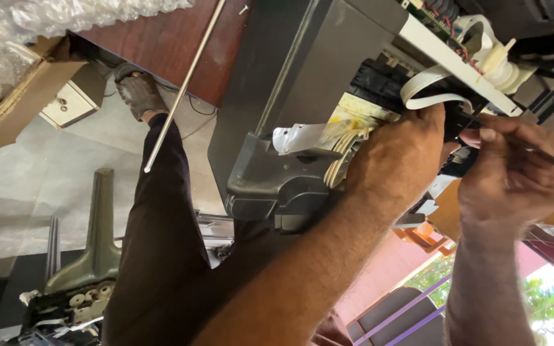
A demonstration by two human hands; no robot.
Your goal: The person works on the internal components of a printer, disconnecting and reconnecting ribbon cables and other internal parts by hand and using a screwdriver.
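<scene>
A grey, partly dismantled printer (302, 77) fills the upper middle, with its circuit board, wires and a white flat ribbon cable (431, 86) exposed. My left hand (399, 154) is closed around the printer's inner part, beside yellow-stained white plastic (354, 118). Just to its right, my right hand (508, 173) pinches a thin dark tool (549, 159) whose tip points into the mechanism. The spot where the tip meets the printer is hidden behind my fingers.
My leg in dark trousers (161, 243) and sandalled foot (139, 93) cross the left middle. A long metal rod (184, 86) lies over a brown board. A cardboard box (27, 96) with bubble wrap (33, 19) stands at upper left. A grey-green plastic part (100, 237) lies lower left.
</scene>
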